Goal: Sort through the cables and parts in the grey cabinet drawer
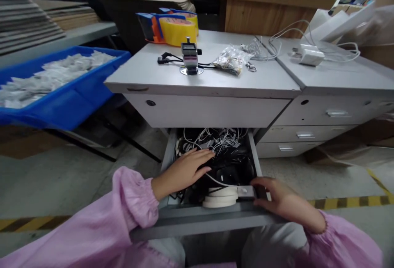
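A grey drawer [197,221] stands pulled out in front of me, filled with black items and a tangle of white cables [226,140]. Over its left part my left hand [188,168] lies palm down, fingers stretched out, holding nothing visible. My right hand [275,196] grips the drawer's front right corner, thumb and fingers on either side of the edge. Beside those fingers is a small grey-white box [246,192]. White round discs [220,197] are stacked against the drawer front. What lies beneath my left palm is hidden.
On the cabinet top [147,73] are a metal tally counter [190,56], yellow tape rolls [177,31] in dispensers, and a bag of small parts [232,59]. A white adapter [311,54] sits right. A blue bin [74,91] of clear packets stands left.
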A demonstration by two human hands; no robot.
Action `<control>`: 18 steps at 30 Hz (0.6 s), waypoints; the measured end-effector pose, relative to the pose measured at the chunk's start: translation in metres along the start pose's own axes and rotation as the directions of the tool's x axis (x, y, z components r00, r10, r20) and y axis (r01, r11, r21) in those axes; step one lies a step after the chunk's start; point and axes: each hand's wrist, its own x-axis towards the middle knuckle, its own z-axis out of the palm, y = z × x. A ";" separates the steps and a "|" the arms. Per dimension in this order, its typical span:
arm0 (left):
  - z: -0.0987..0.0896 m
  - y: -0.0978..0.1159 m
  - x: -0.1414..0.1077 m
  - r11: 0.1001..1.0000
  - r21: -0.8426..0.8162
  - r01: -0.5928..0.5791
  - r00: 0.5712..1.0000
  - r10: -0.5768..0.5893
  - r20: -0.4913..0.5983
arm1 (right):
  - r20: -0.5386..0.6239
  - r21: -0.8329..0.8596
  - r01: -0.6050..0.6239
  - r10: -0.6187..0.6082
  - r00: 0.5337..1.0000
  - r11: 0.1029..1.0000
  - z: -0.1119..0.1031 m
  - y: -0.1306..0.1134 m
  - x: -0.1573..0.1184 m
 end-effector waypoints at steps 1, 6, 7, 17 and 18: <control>-0.001 0.000 0.000 1.000 -0.026 -0.005 1.000 0.004 -0.014 | -0.002 -0.055 -0.014 0.014 1.000 0.998 0.005 -0.003 0.001; -0.019 -0.005 -0.004 0.959 -0.275 0.072 0.992 -0.097 -0.078 | -0.096 -0.080 0.031 -0.039 0.995 0.996 0.011 -0.006 0.008; -0.025 -0.007 -0.006 0.939 -0.326 0.111 0.984 -0.149 -0.094 | -0.129 -0.053 0.068 -0.075 0.989 0.996 0.010 -0.004 0.008; -0.046 -0.006 -0.037 0.929 -0.245 0.278 0.958 -0.288 -0.006 | -0.221 -0.168 0.134 -0.170 0.960 0.977 0.009 -0.010 0.001; -0.043 -0.002 -0.039 0.943 -0.201 0.265 0.964 -0.266 0.023 | -0.283 -0.189 0.134 -0.185 0.941 0.973 0.007 -0.019 0.006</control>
